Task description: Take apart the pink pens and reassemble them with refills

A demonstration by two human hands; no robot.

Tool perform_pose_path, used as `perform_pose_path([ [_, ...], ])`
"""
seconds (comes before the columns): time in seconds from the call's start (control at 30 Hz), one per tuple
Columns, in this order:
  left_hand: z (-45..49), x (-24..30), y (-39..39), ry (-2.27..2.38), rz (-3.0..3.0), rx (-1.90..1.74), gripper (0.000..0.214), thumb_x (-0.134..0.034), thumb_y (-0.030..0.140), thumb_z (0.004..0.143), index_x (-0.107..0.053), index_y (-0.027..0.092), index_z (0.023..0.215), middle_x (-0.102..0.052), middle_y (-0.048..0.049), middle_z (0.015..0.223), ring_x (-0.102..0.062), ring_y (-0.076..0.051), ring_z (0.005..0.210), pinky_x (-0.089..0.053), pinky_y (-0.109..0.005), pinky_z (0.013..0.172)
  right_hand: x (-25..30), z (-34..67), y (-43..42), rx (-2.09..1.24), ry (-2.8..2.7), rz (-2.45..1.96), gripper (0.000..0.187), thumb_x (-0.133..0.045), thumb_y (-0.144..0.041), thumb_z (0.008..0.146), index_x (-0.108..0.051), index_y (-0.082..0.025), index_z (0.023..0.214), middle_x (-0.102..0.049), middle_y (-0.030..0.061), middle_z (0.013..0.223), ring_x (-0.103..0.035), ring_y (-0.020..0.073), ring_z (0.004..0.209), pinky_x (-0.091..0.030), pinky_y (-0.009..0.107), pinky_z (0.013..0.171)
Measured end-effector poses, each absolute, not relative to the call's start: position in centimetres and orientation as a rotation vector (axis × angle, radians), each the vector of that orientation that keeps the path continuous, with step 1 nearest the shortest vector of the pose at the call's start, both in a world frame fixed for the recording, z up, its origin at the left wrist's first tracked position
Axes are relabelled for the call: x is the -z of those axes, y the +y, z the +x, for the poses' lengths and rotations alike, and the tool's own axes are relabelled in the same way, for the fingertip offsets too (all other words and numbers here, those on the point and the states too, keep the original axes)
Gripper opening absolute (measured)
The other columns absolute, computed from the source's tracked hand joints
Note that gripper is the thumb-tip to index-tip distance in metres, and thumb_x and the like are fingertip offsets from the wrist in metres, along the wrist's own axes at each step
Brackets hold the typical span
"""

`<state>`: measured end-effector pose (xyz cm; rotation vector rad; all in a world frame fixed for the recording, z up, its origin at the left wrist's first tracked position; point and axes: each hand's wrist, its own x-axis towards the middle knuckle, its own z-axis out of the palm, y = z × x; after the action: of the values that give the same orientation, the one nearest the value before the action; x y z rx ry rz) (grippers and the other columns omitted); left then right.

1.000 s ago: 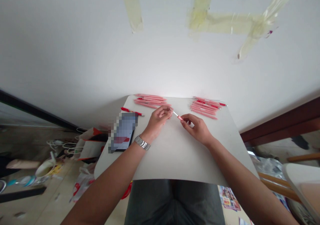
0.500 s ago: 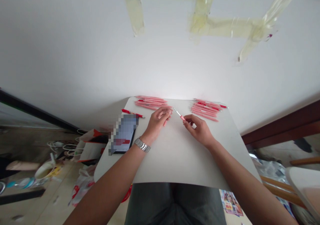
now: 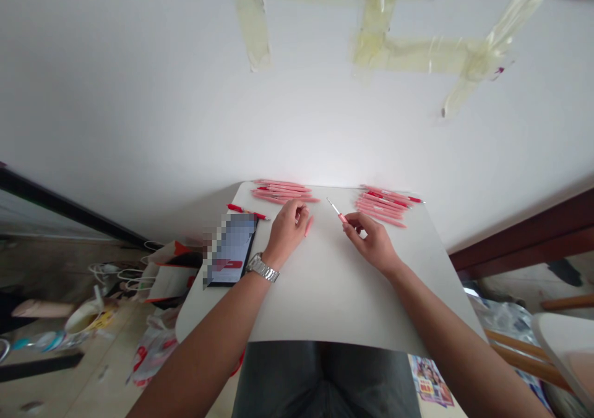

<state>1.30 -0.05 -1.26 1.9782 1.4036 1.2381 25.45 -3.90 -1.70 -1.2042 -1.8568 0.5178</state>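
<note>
My left hand rests on the white table with its fingers curled round a pink pen barrel whose end sticks out to the right. My right hand pinches a thin pen refill that points up and left, away from the barrel. A pile of pink pens lies at the far edge beyond the left hand. Another pile of pink and red pens lies beyond the right hand.
A phone lies on the table's left side, with a single red pen just behind it. Bags, cables and clutter cover the floor to the left. A wooden frame and a chair are at the right.
The two hands have drawn apart: the refill has come out of the barrel, the left hand has pulled back left with the barrel and the right hand holds the refill clear.
</note>
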Motion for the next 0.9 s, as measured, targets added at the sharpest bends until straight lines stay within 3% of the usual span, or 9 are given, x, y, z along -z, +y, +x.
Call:
perform_pose_path([
  [0.6,1.25,2.13,0.26,1.534,2.203,-1.101,0.022,-0.040,0.025,0.106,-0.047,0.024,0.086,-0.057,-0.0045,0.082,-0.055,-0.023,0.081,-0.039,-0.036,0.075,1.69,25.42,-3.87,-0.507,-1.870,-1.208,0.024,-0.054,-0.044,0.104,-0.065,-0.023,0.106,-0.071,0.0043,0.087,-0.064,0.0170,0.074,-0.052,0.030,0.068],
  [0.77,1.30,1.69,-0.15,1.596,2.267,-1.035,0.031,-0.051,0.034,0.104,-0.046,0.023,0.076,-0.054,-0.0024,0.075,-0.053,-0.020,0.073,-0.037,-0.034,0.069,1.49,25.38,-3.93,-0.514,-1.862,-1.212,0.025,-0.054,-0.045,0.104,-0.065,-0.023,0.106,-0.070,0.0041,0.087,-0.063,0.0170,0.074,-0.051,0.030,0.068],
  [0.9,1.44,1.71,-0.45,1.565,2.289,-1.056,0.023,-0.064,0.039,0.098,-0.054,0.023,0.085,-0.061,-0.0035,0.087,-0.059,-0.021,0.083,-0.043,-0.034,0.076,1.18,25.27,-4.16,-0.528,-1.863,-1.201,0.024,-0.054,-0.044,0.105,-0.065,-0.023,0.106,-0.070,0.0044,0.087,-0.063,0.0172,0.075,-0.052,0.031,0.068],
])
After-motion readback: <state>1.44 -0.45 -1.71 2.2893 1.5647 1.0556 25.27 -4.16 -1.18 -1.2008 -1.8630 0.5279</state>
